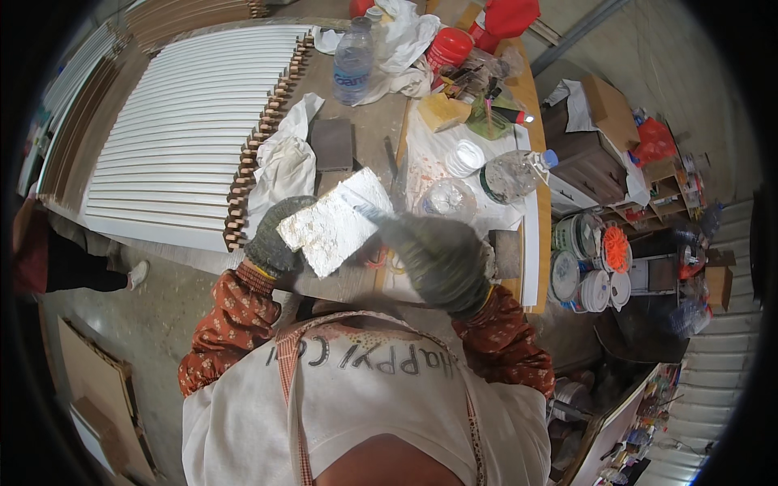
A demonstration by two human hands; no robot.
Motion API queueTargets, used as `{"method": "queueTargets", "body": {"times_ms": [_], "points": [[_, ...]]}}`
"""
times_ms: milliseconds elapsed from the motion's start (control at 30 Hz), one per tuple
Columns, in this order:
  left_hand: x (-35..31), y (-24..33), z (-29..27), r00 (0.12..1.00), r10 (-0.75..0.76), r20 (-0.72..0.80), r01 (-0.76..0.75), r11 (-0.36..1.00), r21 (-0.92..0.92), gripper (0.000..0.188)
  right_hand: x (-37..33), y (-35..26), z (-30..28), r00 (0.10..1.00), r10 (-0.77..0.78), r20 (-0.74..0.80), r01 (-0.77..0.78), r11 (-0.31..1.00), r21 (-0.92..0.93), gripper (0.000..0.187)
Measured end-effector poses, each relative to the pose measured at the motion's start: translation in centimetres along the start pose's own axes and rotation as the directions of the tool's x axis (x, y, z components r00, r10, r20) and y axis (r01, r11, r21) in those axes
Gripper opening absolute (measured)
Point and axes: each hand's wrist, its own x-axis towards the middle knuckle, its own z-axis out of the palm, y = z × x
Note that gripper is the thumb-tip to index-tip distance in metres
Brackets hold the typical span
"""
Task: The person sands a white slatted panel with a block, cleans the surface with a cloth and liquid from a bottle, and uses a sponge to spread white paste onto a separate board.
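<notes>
My left hand (276, 237), in a dark knitted glove, is closed on the left edge of a rectangular slab coated in rough white paste (328, 232). The slab is tilted over the near edge of the table. My right hand (442, 263), gloved too and smeared by motion, is closed round what looks like a putty knife (361, 204). Its pale blade lies against the upper right part of the slab; the handle is mostly hidden in the glove. A crumpled white cloth (285, 158) and a dark grey square block (331, 145) lie just beyond my left hand.
White slats (190, 130) lie in rows at the left. A water bottle (352, 61) stands at the back. On the right are a clear jug (510, 176), a white tub (464, 158), a yellow sponge (443, 112) and, beside the table, several buckets (565, 275). Another person (77, 259) stands far left.
</notes>
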Motion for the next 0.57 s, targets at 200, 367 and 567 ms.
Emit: {"method": "queueTargets", "body": {"times_ms": [200,367,567], "points": [[-1.1,-1.8,1.4,0.984,-0.106,-0.143,0.079,0.979,-0.187,0.042,-2.1,-2.3,1.0,0.983,-0.166,-0.076,0.16,0.984,-0.079,0.023],[-0.2,0.1,1.5,0.916,-0.374,0.147,0.195,0.092,-0.976,0.041,-1.0,-1.6,-1.3,0.937,0.346,-0.055,-0.307,0.888,0.342,0.022],[2.4,3.1,1.1,0.907,-0.295,0.299,0.227,-0.255,-0.94,0.056,-1.2,-0.4,0.2,0.5,0.716,0.487,-0.615,-0.102,0.782,0.026]]}}
